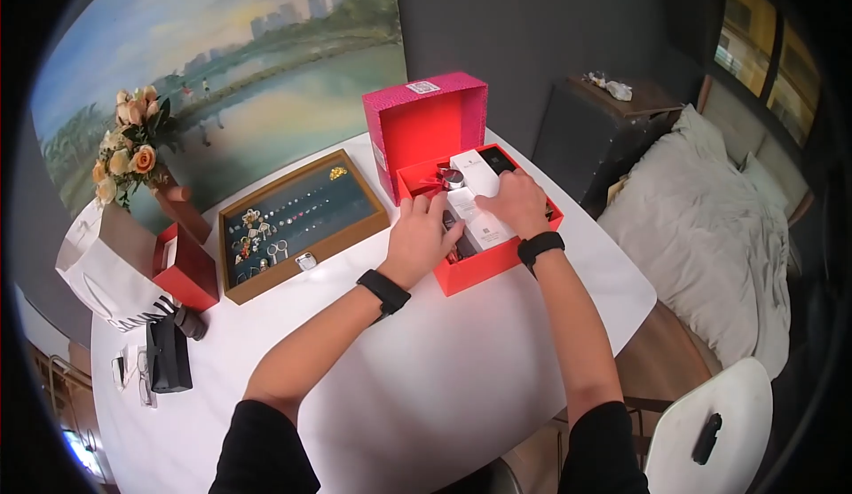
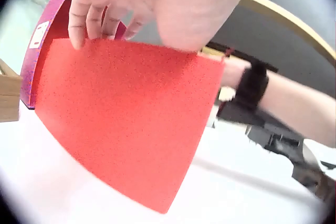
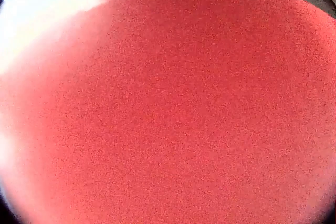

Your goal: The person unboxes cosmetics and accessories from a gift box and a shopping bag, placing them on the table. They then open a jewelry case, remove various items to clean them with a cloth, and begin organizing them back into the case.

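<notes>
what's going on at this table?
A person has both hands at an open red box, its lid standing up at the back. The left hand is at the box's left side; the right hand is over white packaging inside, its grip unclear. A jewelry case lies to the left.

Head view: white tabletop [image 1: 355,441] bright, w/ soft shadows twd 6 o'clock; grey wall [image 1: 524,32] at 1 o'clock dim to my eye; glare spot [image 1: 82,452] approx. 8 o'clock; fisheye bend, blk corners. L wrist view: slight blur, tabletop overexp. at 8 o'clock. R wrist view: red box wall [image 3: 178,103] grainy, out of focus; blown-out light at 10 o'clock.
</notes>
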Demonstrator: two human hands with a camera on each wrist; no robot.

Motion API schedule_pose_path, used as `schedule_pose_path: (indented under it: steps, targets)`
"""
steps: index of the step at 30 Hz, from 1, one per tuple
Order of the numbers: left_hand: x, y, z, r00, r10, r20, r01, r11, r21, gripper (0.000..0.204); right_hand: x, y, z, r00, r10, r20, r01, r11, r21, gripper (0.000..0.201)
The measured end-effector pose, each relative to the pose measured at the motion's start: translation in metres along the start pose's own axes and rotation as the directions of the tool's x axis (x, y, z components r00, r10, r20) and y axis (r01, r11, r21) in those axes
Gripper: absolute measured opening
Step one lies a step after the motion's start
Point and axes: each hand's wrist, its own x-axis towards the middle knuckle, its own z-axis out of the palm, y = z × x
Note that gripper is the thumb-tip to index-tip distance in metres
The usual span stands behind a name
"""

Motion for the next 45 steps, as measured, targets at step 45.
schedule_pose_path:
  steps: [45]
  targets:
    - [-0.093, 0.064, -0.010, 0.877, -0.103, 0.470, 0.398, 0.702, -0.590, 0.061, -0.101, 0.054, -0.067, 0.822, 0.160, -0.547, 0.131, 0.881, 0.455, 0.065]
